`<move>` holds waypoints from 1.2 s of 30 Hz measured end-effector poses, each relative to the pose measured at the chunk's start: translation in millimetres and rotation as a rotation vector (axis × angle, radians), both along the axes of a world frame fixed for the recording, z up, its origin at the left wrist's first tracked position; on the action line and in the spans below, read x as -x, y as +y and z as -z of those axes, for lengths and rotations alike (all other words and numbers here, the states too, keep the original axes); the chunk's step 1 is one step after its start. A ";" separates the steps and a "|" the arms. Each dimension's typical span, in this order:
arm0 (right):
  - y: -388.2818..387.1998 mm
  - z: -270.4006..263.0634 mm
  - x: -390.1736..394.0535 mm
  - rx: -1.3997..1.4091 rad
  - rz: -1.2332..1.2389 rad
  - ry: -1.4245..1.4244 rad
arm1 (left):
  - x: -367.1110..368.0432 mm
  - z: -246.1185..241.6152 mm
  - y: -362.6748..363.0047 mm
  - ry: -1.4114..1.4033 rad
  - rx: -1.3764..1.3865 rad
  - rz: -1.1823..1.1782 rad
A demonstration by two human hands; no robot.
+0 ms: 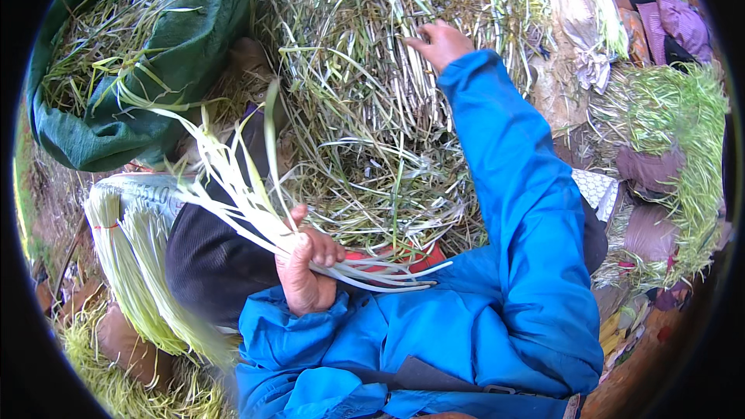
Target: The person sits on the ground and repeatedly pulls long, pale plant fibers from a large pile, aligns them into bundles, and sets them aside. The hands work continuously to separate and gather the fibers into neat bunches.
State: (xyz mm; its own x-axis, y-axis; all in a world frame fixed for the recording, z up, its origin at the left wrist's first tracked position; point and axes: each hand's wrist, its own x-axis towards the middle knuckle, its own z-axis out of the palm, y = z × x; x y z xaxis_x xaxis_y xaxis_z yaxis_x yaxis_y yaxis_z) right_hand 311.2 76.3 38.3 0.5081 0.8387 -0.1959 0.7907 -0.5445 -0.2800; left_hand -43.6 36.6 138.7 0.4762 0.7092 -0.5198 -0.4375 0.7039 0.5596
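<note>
My left hand is closed around a loose bunch of pale leafy stalks, perhaps garlic chives. Their white ends stick out to the right over my lap, and their yellow-green leaves fan up to the left. My right hand, at the end of an outstretched arm, is over a wide heap of cut stalks. Its fingers are apart, and I see nothing between them. Whether the fingertips touch the heap, I cannot tell. White stalks lie side by side just below that hand, mixed with dry, tangled leaves.
A green sack full of leaves stands at upper left. Neat bundles of pale stalks lean on a printed sack beside my left knee. To the right are another green heap and a person in a purple checked garment.
</note>
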 end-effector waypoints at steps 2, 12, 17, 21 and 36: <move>15.3 8.7 17.3 0.035 -0.044 -0.133 | -1.7 3.0 -2.1 0.054 -0.006 0.038; -56.4 4.1 -42.8 -0.584 0.333 0.277 | 0.4 -1.8 -2.8 0.009 0.029 -0.043; -115.9 -96.8 30.0 -1.026 0.626 0.712 | 1.7 -0.1 -7.0 0.028 -0.026 -0.013; -132.4 -50.9 98.8 -0.942 0.554 1.110 | -5.0 9.3 -10.4 0.111 -0.025 0.039; -157.1 -48.6 232.2 -0.527 0.325 1.372 | -17.8 42.1 -23.6 0.181 -0.286 0.088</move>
State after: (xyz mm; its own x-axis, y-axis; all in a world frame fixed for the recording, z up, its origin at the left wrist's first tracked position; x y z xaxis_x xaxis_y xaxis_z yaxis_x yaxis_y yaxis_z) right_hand 78.9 -80.8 86.8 0.3578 0.8527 -0.3806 -0.3726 -0.2434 -0.8955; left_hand -25.8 13.0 96.6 0.4602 0.7988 -0.3874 -0.2578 0.5378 0.8027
